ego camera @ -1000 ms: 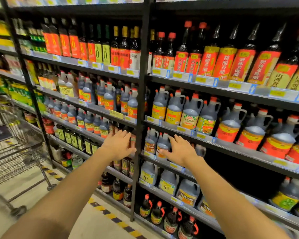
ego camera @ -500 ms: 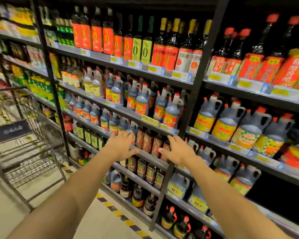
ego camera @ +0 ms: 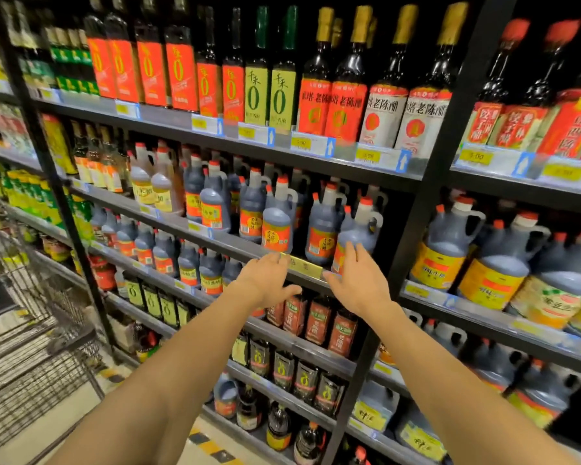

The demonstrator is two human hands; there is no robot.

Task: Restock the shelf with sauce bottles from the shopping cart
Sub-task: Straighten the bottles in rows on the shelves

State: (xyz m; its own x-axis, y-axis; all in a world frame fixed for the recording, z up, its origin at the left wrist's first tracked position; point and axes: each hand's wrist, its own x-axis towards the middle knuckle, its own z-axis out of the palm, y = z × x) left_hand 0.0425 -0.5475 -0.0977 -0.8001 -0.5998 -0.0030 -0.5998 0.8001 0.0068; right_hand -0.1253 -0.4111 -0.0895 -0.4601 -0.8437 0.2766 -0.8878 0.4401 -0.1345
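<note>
Left hand (ego camera: 265, 280): the fingers (ego camera: 275, 260) are straight and loosely spread, holding nothing. Their tips lie at the front edge of the shelf (ego camera: 235, 245), just left of a gold price strip (ego camera: 302, 265); whether they press the edge or only hover at it cannot be told. The thumb points right, below the shelf edge.

Right hand (ego camera: 358, 285): the fingers (ego camera: 353, 255) are straight and moderately spread, with nothing gripped. The tips overlap the lower body of a dark sauce jug (ego camera: 358, 234) directly ahead of them; actual contact cannot be confirmed. The thumb points left, towards the price strip, which lies between the two hands.

Sauce jug: grey-brown plastic body, dark contents, red cap, moulded handle on the right side, orange label partly covered by the right hand. It stands upright at the front of the shelf, at the right end of a row of matching jugs (ego camera: 277, 218) that runs left, beyond the left fingertips. Above the fingers, a higher shelf carries tall glass bottles (ego camera: 383, 92) with red, orange and green labels. Below the palms stand small dark packs with red labels (ego camera: 317, 318).

Both forearms are bare and extend forward and upward, converging towards the shelf, palms facing it. The wire shopping cart (ego camera: 31, 330) stands well to the left of the left arm, on the floor; its contents cannot be made out.
</note>
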